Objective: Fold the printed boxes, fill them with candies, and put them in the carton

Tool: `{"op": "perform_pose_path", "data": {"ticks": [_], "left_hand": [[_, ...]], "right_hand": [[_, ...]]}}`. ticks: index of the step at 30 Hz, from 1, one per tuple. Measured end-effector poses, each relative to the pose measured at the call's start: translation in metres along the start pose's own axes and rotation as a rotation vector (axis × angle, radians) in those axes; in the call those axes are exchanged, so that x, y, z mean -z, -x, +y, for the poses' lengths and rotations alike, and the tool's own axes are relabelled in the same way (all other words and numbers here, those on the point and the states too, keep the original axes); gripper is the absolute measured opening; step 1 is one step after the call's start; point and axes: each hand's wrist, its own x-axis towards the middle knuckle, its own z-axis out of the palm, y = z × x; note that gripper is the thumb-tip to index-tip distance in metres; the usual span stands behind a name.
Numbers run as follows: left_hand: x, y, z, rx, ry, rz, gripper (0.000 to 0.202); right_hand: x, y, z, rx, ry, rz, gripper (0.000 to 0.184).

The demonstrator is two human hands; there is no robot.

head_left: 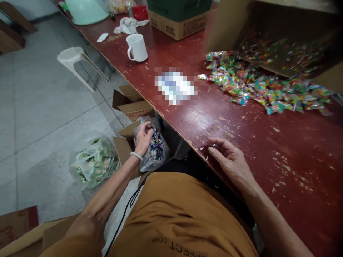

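Note:
My left hand (144, 139), with a beaded bracelet (137, 155) at the wrist, is over a clear plastic bag (146, 164) of small dark, colourful wrapped pieces (157, 144). Its fingers are loosely bent and apart, with nothing visible in them. The bag sits in an open cardboard box (124, 151) beside the table. My right hand (230, 159) is at the near edge of the red table (241, 125), thumb and fingers apart. Small white bits (207, 159) show around its fingertips and by the edge.
A pile of clear packets with multicoloured sweets (246, 84) spills from a tilted, blurred carton (227, 25). A white mug (137, 48), a pixelated item (175, 86) and a green-and-brown box (178, 25) stand farther off. On the floor are a bag of green packets (92, 160) and a white stool (72, 55).

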Motion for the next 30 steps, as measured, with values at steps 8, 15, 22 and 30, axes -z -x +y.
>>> {"op": "perform_pose_path", "data": {"ticks": [8,15,22,30], "left_hand": [[-0.042,-0.075,0.105,-0.443,-0.693,-0.009,0.051],[-0.047,-0.118,0.131,-0.427,-0.786,-0.088,0.048],[-0.046,-0.085,0.129,-0.36,-0.268,-0.082,0.016],[-0.027,0.03,0.129,0.128,0.531,-0.871,0.039]], "right_hand": [[0.001,-0.015,-0.002,0.031,0.077,-0.016,0.026],[0.002,-0.021,0.0,0.147,0.159,0.007,0.018],[0.002,-0.029,-0.002,0.011,-0.128,0.067,0.034],[-0.011,-0.042,-0.039,0.174,-0.422,0.174,0.034]]}}
